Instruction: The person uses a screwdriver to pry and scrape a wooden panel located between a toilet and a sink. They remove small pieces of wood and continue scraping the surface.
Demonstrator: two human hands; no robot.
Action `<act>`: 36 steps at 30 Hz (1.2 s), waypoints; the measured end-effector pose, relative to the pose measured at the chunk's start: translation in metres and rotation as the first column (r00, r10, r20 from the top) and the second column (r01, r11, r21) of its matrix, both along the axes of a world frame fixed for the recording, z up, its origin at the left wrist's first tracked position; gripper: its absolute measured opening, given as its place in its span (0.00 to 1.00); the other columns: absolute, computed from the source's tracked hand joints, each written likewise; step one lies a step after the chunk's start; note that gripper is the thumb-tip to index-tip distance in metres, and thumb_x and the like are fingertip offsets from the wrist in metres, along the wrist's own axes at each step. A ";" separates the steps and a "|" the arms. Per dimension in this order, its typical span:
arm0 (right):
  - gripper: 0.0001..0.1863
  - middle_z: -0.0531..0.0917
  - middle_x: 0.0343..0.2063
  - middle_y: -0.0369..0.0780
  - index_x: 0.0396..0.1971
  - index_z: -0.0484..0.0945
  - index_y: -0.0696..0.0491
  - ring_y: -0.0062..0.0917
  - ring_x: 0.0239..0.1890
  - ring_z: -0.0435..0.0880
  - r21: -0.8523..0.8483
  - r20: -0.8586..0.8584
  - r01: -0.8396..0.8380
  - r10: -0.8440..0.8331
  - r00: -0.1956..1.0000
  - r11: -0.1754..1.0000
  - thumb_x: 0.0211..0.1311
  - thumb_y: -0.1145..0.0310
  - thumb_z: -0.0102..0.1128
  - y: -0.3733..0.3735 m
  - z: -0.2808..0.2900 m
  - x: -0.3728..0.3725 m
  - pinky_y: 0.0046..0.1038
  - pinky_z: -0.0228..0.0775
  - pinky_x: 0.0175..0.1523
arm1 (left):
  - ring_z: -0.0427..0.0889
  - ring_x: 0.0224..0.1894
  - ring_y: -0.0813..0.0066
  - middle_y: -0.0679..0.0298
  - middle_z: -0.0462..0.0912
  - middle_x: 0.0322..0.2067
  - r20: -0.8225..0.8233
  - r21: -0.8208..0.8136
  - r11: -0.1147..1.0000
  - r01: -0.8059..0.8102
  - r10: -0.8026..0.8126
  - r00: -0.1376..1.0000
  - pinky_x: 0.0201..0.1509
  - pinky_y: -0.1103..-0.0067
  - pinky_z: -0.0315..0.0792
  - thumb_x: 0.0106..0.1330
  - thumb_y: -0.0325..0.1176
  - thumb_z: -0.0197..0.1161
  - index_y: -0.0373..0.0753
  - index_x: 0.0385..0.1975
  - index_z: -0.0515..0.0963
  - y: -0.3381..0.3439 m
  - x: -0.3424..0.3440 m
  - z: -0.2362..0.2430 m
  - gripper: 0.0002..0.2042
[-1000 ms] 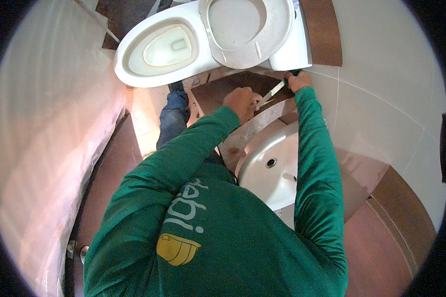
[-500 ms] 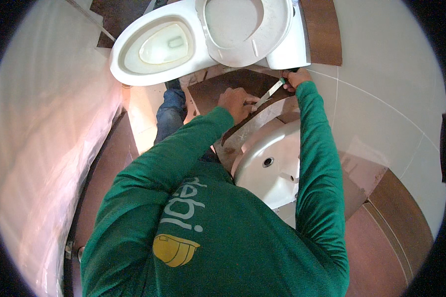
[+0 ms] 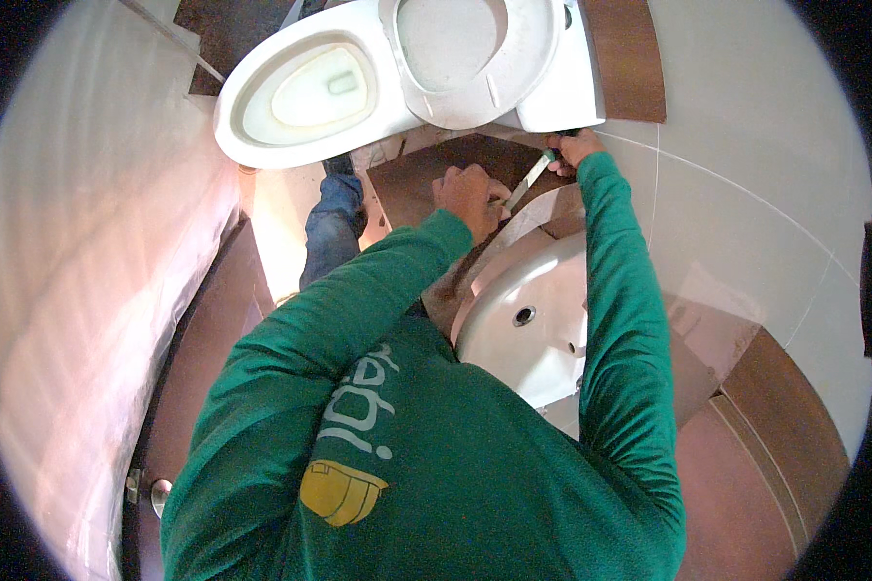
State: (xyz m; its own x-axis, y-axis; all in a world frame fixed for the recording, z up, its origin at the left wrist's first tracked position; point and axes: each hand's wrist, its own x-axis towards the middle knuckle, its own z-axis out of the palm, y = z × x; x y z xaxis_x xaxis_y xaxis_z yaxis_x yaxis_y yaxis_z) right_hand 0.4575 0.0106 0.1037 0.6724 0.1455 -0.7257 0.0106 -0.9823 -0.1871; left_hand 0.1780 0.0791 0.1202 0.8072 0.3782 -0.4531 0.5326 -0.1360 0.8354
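A pale, flat blade of a tape measure [image 3: 528, 181] runs slantwise between my hands, above dark brown tiles [image 3: 412, 174]. My right hand [image 3: 578, 148], close to the wall and the toilet's base, is closed around its green and dark end; most of that end is hidden by the fingers. At the blade's nearer end, my left hand [image 3: 467, 197] pinches it between thumb and fingers. Just below the blade stands a white washbasin [image 3: 499, 353], partly covered by my right forearm.
A white toilet [image 3: 262, 145] with its lid [image 3: 455, 48] raised stands at the far side. Pale wall tiles [image 3: 746, 126] rise on the right. At the left are a sheet of clear plastic [image 3: 97, 290] and a brown door [image 3: 199, 320] with a round knob [image 3: 161, 496].
My left hand has shifted slightly to the right along the blade, and less of the blade shows between my hands. My right hand has barely moved.
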 end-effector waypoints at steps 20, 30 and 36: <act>0.14 0.85 0.24 0.46 0.34 0.80 0.66 0.28 0.17 0.84 -0.094 0.098 -0.074 0.083 0.992 0.993 0.61 0.68 0.65 0.007 0.017 -0.010 0.32 0.75 0.18 | 0.71 0.63 0.49 0.58 0.78 0.58 0.023 -0.014 1.000 0.009 -0.009 1.000 0.68 0.45 0.54 0.66 0.39 0.69 0.58 0.55 0.82 -0.016 -0.007 -0.011 0.17; 0.15 0.81 0.19 0.41 0.36 0.78 0.60 0.25 0.17 0.80 -0.027 0.106 0.008 -0.005 0.994 1.000 0.64 0.61 0.58 -0.006 -0.003 0.006 0.29 0.70 0.17 | 0.74 0.60 0.48 0.57 0.79 0.53 0.047 0.042 0.999 -0.031 0.030 0.998 0.64 0.47 0.59 0.63 0.35 0.70 0.54 0.49 0.81 -0.019 -0.009 -0.006 0.15; 0.15 0.80 0.18 0.40 0.30 0.78 0.59 0.24 0.15 0.76 0.063 0.066 0.120 -0.124 0.990 0.991 0.64 0.60 0.57 0.012 0.024 -0.014 0.29 0.68 0.17 | 0.76 0.58 0.49 0.60 0.81 0.51 0.005 -0.004 0.999 -0.038 0.038 0.999 0.61 0.46 0.63 0.62 0.35 0.73 0.53 0.47 0.80 -0.019 0.000 -0.018 0.14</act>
State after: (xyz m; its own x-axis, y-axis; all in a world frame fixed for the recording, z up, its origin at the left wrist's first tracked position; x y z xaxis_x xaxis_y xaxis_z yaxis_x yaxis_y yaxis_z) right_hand 0.4438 0.0228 0.1280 0.7363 0.1003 -0.6692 -0.0939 -0.9643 -0.2478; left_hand 0.1777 0.0602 0.1024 0.7946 0.4067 -0.4508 0.5334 -0.1128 0.8383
